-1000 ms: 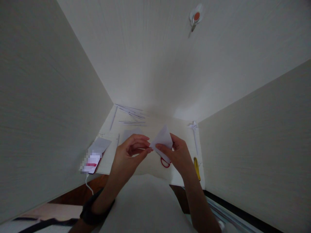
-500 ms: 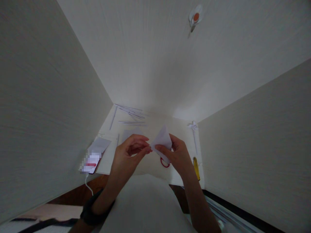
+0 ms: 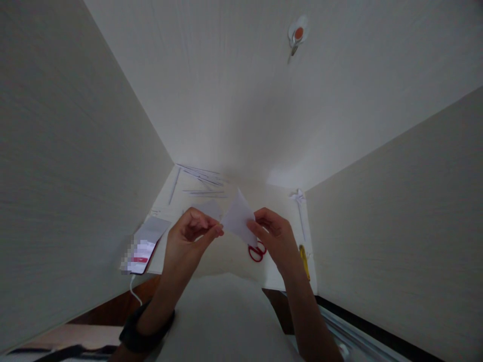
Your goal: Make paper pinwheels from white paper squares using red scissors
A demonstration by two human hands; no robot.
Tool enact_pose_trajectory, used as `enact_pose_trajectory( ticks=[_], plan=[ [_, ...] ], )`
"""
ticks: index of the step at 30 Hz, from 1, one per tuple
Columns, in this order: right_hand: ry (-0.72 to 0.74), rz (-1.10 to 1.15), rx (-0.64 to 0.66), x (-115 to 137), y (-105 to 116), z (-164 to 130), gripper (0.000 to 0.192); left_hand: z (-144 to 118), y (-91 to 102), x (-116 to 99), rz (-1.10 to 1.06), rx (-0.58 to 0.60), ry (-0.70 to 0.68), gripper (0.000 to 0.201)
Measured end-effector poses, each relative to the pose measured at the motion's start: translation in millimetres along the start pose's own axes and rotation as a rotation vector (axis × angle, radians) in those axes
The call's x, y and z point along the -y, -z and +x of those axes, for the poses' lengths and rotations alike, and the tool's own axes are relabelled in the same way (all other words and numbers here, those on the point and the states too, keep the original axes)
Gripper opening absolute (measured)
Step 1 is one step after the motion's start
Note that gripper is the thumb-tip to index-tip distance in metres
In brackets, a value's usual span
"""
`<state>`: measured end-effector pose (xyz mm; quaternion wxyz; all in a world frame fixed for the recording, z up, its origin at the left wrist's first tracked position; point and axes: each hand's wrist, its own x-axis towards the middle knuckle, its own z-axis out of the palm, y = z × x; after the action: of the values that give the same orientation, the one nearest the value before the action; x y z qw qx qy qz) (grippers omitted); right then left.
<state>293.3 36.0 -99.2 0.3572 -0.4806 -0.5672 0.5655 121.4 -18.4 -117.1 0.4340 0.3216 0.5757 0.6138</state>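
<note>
While both hands hold the folded sheet of paper [image 3: 237, 217] in the air above the desk [image 3: 226, 254], the grip is light and confined to the edges. The left hand [image 3: 187, 241] pinches the sheet's left corner between thumb and forefinger, its other fingers curled in; the right hand [image 3: 274, 237] closes thumb and fingers on the right edge. The sheet sits between the hands, tilted, clear of the desk surface.

Risks, as judged: so narrow a pinch could let the sheet slip or turn, and uneven pull from the two hands could tear it or set a crooked crease. The red scissors [image 3: 256, 251] lie on the desk just below the right hand, and a lowered wrist could knock them. The yellow tool [image 3: 304, 254] rests near the desk's right edge.

Limits of view: the light is dim, and the folds in the sheet cannot be counted. The scissor blades are hidden behind hand and sheet. The phone [image 3: 141, 250] screen is blurred out. The thin strips [image 3: 199, 175] at the far end are too small to identify.
</note>
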Motion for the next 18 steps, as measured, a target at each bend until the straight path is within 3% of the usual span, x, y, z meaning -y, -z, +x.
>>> enact_pose_trajectory(
  ticks=[8,15,18],
  plan=[
    [-0.001,-0.025,-0.091,3.7,-4.3,-0.6,0.020,-1.4,0.6,0.4,0.006,0.015,-0.022,0.035],
    [0.035,-0.026,-0.094,3.0,-1.7,1.9,0.009,-0.4,3.9,0.2,0.069,0.042,-0.041,0.033],
    [0.059,-0.036,-0.116,0.1,-1.1,1.5,0.013,-1.8,2.7,-1.3,0.091,0.055,-0.031,0.034]
  ],
)
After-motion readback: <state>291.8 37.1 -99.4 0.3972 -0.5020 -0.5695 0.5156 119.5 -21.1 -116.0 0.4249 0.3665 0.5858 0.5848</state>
